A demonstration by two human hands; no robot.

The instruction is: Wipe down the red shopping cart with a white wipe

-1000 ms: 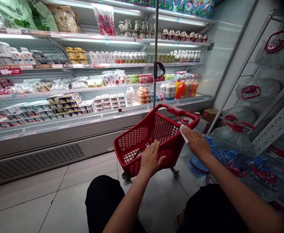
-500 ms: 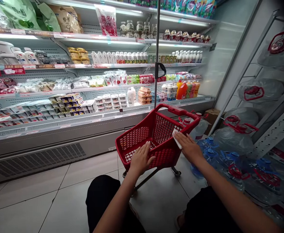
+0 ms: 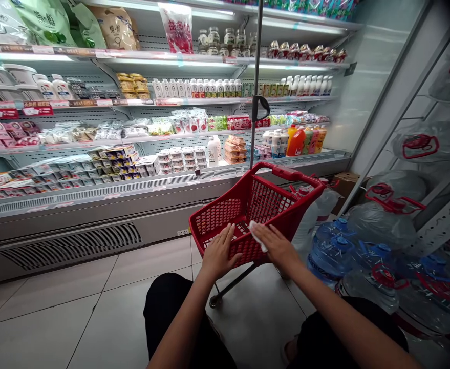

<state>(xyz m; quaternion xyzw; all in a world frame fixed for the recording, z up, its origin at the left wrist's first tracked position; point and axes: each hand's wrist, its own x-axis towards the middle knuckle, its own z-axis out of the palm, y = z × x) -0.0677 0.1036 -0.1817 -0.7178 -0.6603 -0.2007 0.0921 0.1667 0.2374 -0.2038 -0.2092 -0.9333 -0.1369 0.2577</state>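
Observation:
A small red shopping cart [image 3: 294, 215] with meshed plastic walls stands in front of me, its basket bare inside where I can see. My left hand [image 3: 217, 256] rests on the near rim toward the basket's left end, fingers stretched out and thumb apart. Under the fingers of my right hand [image 3: 281, 252] is a folded white cloth or tissue [image 3: 257, 236], pressed flat against the near rim and side. A short gap of rim lies between the two hands. The cart's handle [image 3: 285, 174] is untouched at the far side.
Behind the cart runs an open chilled display case [image 3: 163, 205] stocked with dairy and drinks. Its glass door edge carries a black handle [image 3: 261, 108]. Large blue-capped water bottles [image 3: 332, 251] crowd the floor at right, beside a rack [image 3: 397, 118] of more big bottles.
My right hand has slid left along the cart's near rim with the white cloth, closer to my left hand. The left hand stays on the rim. The view has shifted slightly.

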